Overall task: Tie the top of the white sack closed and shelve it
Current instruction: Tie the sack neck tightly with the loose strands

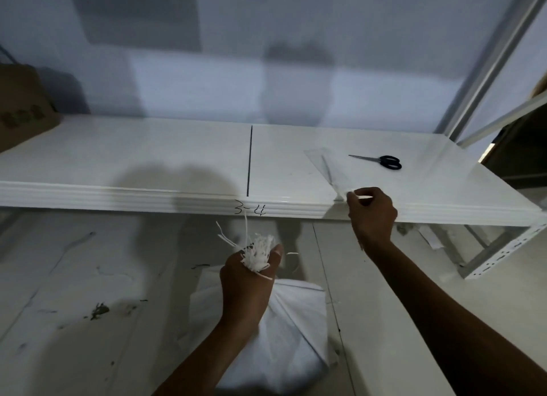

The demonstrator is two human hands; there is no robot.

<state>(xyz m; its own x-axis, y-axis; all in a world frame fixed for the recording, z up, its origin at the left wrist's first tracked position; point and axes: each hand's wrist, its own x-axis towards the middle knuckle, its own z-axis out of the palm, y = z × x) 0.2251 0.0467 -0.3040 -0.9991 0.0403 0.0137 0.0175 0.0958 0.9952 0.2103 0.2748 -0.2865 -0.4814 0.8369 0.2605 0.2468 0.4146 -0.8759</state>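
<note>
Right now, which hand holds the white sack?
The left hand grips the white sack; the right hand only pinches a pale strip at the white shelf.

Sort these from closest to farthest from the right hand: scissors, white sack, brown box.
1. scissors, on the shelf just behind the right hand.
2. white sack, below, to the left.
3. brown box, far left on the shelf.

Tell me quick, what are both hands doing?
Left hand: grips the bunched top of the sack.
Right hand: pinches a clear plastic sheet on the shelf.
</note>
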